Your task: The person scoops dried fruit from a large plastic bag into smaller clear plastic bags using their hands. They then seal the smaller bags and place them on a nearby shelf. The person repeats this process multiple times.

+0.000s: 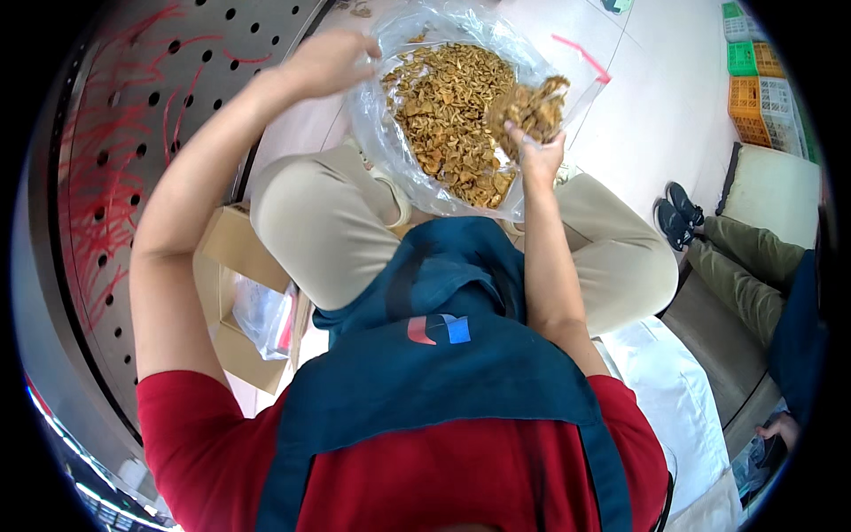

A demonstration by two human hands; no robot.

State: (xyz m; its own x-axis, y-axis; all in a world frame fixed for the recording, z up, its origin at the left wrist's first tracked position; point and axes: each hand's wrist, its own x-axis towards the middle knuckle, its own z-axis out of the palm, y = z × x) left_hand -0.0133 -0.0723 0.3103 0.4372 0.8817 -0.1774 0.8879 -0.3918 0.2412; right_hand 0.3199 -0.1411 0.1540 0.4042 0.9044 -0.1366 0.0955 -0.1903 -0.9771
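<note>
A large clear plastic bag lies wide open on the floor between my knees, with a heap of dried brown slices inside it. My right hand grips a clump of dried slices at the bag's right side. Clear film with a pink strip extends beyond this clump; whether the film wraps the clump is unclear. My left hand, blurred, is at the left rim of the large bag, fingers apart and nothing seen in them.
By my left knee stands an open cardboard box holding clear plastic bags with pink strips. A perforated metal surface bounds the left. Another person's legs are at right, near stacked plastic crates. White sheeting lies beside me.
</note>
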